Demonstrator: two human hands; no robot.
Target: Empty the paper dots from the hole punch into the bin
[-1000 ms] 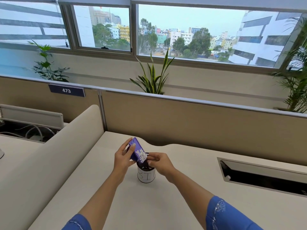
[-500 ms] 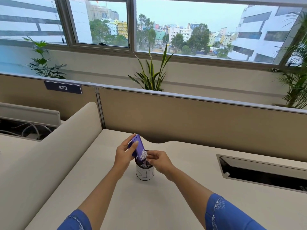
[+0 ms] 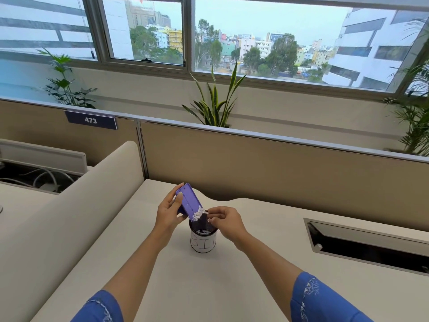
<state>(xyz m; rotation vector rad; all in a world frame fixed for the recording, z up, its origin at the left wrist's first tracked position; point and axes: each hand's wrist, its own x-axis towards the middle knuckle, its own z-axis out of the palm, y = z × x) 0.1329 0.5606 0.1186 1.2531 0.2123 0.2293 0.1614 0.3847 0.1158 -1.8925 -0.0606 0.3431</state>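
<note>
Two blue sleeves frame the bottom of the shot, bare forearms reaching out over the pale desk. Out in the middle stands the bin, a small dark mesh cup with a white label lettered by hand, upright on the desktop. Above its rim, the left hand grasps the purple hole punch, fingers wrapped round its far side and thumb pressed on the near edge, the punch tilted steeply with its low end right over the bin's mouth. The white paper dots are bunched at that low end, spilling at the rim, and a few pale specks lie inside the cup. The right hand sits just beside the bin's right edge, fingertips pinched together at the punch's lower corner; what they pinch, if anything, I cannot tell. To the right, a recessed cable slot is cut into the desk. Left, a rounded cream divider runs along the desk edge. Behind, the tan partition carries a plate marked 473, a snake plant rises beyond it, and the windows show city buildings.
</note>
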